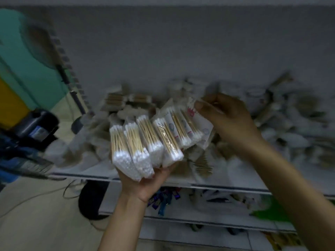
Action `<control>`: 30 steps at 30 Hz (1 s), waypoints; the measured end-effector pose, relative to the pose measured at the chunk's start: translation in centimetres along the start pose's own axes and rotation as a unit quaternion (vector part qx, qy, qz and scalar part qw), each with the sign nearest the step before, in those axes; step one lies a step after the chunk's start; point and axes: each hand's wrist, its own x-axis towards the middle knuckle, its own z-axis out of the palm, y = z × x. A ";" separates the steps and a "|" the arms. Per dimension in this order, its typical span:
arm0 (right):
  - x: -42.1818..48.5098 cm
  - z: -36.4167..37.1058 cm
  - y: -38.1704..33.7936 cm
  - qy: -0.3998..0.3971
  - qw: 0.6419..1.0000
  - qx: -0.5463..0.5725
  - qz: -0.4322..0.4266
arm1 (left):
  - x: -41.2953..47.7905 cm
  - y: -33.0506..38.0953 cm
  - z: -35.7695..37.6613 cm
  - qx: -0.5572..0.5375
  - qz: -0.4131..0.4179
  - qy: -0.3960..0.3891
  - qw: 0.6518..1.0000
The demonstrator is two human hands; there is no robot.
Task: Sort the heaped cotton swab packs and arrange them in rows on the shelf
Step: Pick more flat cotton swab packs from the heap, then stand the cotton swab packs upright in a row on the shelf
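The left hand, palm up, curls its grip under a fanned row of swab packs. The right hand pinches the top of the end pack. Behind, the heap lies blurred on the shelf. The fan looks loosely held, so tugging that end pack could spill the slippery others.

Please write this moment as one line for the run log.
left hand: holds fanned swab packs from below | right hand: pinches top of rightmost pack | heap: unsorted on shelf | view: motion-blurred
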 end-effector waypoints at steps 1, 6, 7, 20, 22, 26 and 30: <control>-1.4 -2.3 0.2 0.019 1.000 -0.010 -0.005 | 0.7 -2.0 0.7 0.012 -0.030 -0.021 0.999; -10.5 -14.7 2.8 0.134 0.987 -0.080 0.044 | 3.4 -15.3 5.6 0.055 -0.166 -0.102 0.979; -12.7 -17.3 3.2 0.162 0.980 -0.097 0.056 | 3.7 -18.5 6.8 0.044 -0.194 -0.132 0.971; -36.0 -48.6 2.3 0.334 0.906 -0.159 0.204 | 4.2 -55.0 20.5 -0.053 -0.413 -0.166 0.894; -35.6 -51.7 3.3 0.349 0.904 -0.148 0.195 | 5.6 -57.0 21.2 -0.117 -0.420 -0.188 0.880; -32.4 -57.4 7.8 0.346 0.907 -0.139 0.193 | 10.9 -59.8 19.0 -0.107 -0.379 -0.195 0.898; -27.5 -63.0 14.0 0.271 0.911 -0.186 0.249 | 17.8 -62.4 15.4 -0.066 -0.332 -0.086 0.937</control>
